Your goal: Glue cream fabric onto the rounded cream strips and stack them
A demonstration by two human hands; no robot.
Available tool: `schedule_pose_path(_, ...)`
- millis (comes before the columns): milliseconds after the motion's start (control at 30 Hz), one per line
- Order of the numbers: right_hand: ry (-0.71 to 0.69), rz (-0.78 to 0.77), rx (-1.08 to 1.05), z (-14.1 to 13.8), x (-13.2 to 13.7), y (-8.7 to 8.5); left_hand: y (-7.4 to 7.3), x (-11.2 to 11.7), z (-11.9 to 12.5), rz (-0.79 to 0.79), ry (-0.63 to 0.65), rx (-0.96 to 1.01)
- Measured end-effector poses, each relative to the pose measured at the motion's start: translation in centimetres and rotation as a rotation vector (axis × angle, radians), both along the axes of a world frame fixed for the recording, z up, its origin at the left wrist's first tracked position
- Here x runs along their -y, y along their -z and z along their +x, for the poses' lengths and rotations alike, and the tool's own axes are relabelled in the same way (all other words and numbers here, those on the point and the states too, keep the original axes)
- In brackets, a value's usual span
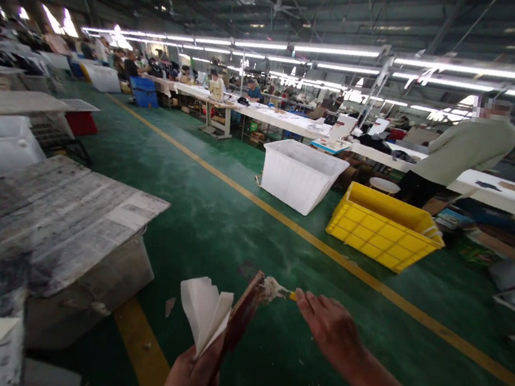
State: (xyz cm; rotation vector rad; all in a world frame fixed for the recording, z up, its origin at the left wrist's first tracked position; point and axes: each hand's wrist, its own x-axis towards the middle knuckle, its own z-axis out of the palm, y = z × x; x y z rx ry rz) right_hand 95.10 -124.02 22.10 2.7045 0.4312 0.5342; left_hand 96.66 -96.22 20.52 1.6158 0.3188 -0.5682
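Observation:
My left hand is low in the middle of the view, closed round a brown flat piece and several folded white paper sheets that fan out above it. My right hand comes in from the right with its fingers pinched on a small brush that has a yellow handle. The brush's pale bristles touch the top end of the brown piece. Both hands are held in the air over the green floor.
A newspaper-covered worktable stands at my left. On the floor ahead sit a white plastic tub and a yellow crate, past a yellow floor line. A person stands at long white tables; more workers sit far back.

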Motion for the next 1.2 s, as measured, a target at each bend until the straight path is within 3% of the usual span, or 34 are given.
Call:
schedule_pose_path(67,-0.020,-0.027,-0.052,-0.2,0.6,1.1,-0.2,-0.2,-0.1,-0.027,-0.016,-0.023)
schedule_pose_path(167,0.056,0.007,-0.060,-0.9,2.5,1.9,-0.5,-0.8,0.0,-0.038,-0.035,-0.005)
schedule_pose_path(300,0.135,0.248,-0.061,-1.5,4.1,1.1,-0.3,-1.3,-0.2,-0.020,-0.043,-0.018)
schedule_pose_path(433,0.089,0.379,-0.012,-1.6,2.7,-0.6,0.4,-0.8,-0.8,-0.064,-0.025,-0.043)
schedule_pose_path(567,0.026,0.284,0.014,-1.1,0.4,-1.3,0.2,0.1,-1.0,-0.059,0.026,-0.036)
schedule_pose_path(733,-0.010,-0.011,-0.057,-0.5,0.9,0.9,-0.5,0.1,-0.4,-0.120,0.066,-0.064)
schedule_pose_path(833,0.078,0.020,-0.038,-0.6,1.5,0.9,-0.5,-0.2,0.0,-0.100,-0.006,-0.069)
schedule_pose_path(1000,0.062,0.103,0.027,0.0,-0.3,-1.4,-0.9,0.2,0.0,-0.054,-0.039,-0.100)
schedule_pose_path(1133,0.026,-0.033,-0.060,0.5,0.1,0.0,-1.4,0.0,-0.1,-0.074,-0.018,-0.099)
schedule_pose_path(1200,0.074,-0.017,-0.084,0.1,1.4,0.9,-1.3,-0.4,0.0,-0.072,-0.053,-0.106)
